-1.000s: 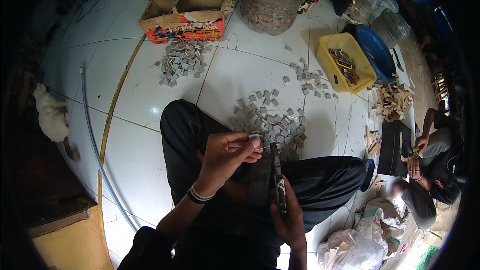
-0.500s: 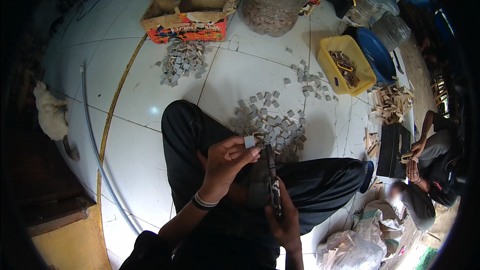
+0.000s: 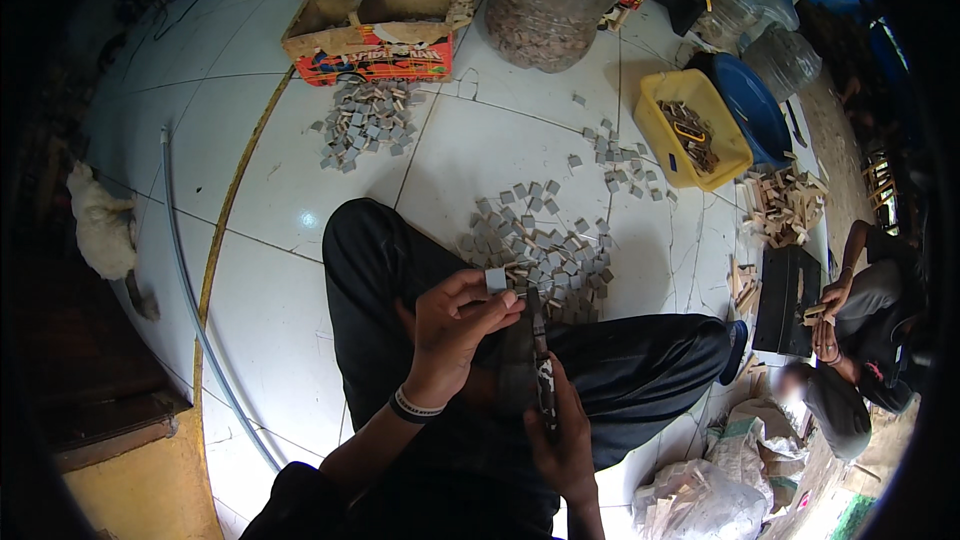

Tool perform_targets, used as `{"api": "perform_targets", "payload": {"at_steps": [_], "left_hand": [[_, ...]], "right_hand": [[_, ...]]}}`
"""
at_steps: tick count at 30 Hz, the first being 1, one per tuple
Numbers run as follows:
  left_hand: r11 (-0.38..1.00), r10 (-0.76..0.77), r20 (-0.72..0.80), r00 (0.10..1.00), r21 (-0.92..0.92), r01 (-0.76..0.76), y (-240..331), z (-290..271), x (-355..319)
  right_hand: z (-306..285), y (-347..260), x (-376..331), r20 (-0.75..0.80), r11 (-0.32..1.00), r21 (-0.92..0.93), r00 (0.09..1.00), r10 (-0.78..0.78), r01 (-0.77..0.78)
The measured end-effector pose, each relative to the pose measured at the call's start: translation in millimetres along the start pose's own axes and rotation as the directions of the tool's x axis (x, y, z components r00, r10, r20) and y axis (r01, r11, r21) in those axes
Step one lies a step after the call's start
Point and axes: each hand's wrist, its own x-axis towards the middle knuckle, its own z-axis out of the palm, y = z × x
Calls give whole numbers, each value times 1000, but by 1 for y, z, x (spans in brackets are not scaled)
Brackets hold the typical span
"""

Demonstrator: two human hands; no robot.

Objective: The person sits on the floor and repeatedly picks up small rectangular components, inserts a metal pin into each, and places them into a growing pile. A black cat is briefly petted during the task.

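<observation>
hands: left hand (image 3: pixel 452 325) pinches grey square piece (image 3: pixel 495 280) | right hand (image 3: pixel 562 435) grips tool (image 3: pixel 540 360) just below

The left hand (image 3: pixel 455 325) has drawn back from the knife (image 3: pixel 540 365) tip, its fingers now pinching a small grey square piece (image 3: pixel 495 280) raised above the lap

Probably a floor workshop, tile-piece piles (image 3: pixel 545 250), wood offcuts (image 3: pixel 785 205)

Black trousers (image 3: pixel 400 270) on both legs, loose cut, fabric creased at the knees. Left forearm bare, no sleeve in view. Left wrist carries a dark band with a thin white stripe (image 3: pixel 412 407). Right forearm bare too, no ring or watch visible.
</observation>
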Motion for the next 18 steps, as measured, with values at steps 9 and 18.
{"api": "perform_targets", "payload": {"at_steps": [9,18], "left_hand": [[1000,-24,-4,1000,-1,24,-1,3,0],[942,-75,511,856,-245,229,-11,-9,12]], "right_hand": [[1,8,-1,-21,996,-24,996,-89,89],[-6,24,-17,454,146,885,888,-68,-442]]}}
